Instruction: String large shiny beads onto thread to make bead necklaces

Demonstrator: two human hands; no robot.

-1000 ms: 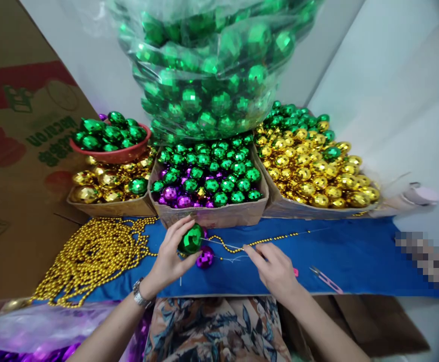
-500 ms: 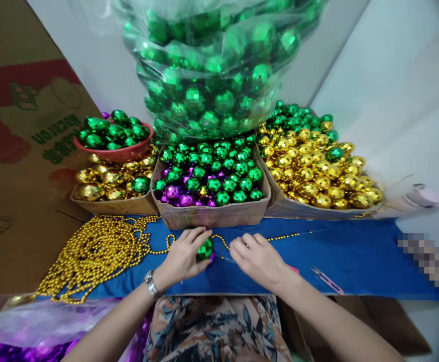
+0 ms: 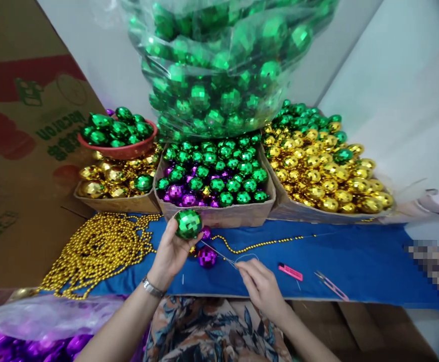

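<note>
My left hand (image 3: 173, 250), with a metal-banded watch on the wrist, is closed on a shiny green faceted bead (image 3: 188, 224), lifted at the front of the middle box. A purple faceted bead (image 3: 207, 257) lies just below the fingers, and a smaller purple bead (image 3: 205, 233) sits by the green one. My right hand (image 3: 259, 281) pinches a thin needle (image 3: 219, 253) with a loop of thread by the fingertips. The needle's far tip points at the green bead; whether it touches cannot be made out. A gold bead strand (image 3: 249, 248) runs rightward behind both hands.
Gold bead strands (image 3: 106, 251) are heaped at left on the blue cloth (image 3: 370, 256). A pink cutter (image 3: 290, 271) and pink-handled snips (image 3: 331, 286) lie at right. Bead-filled cardboard boxes (image 3: 219, 215) line the back, with a red bowl (image 3: 121, 151) and a plastic bag (image 3: 219, 75) of green beads above.
My left hand has raised the green bead and turned it upward. My right hand has moved down from the gold strand and now pinches the needle. The purple beads and pink cutter are uncovered.
</note>
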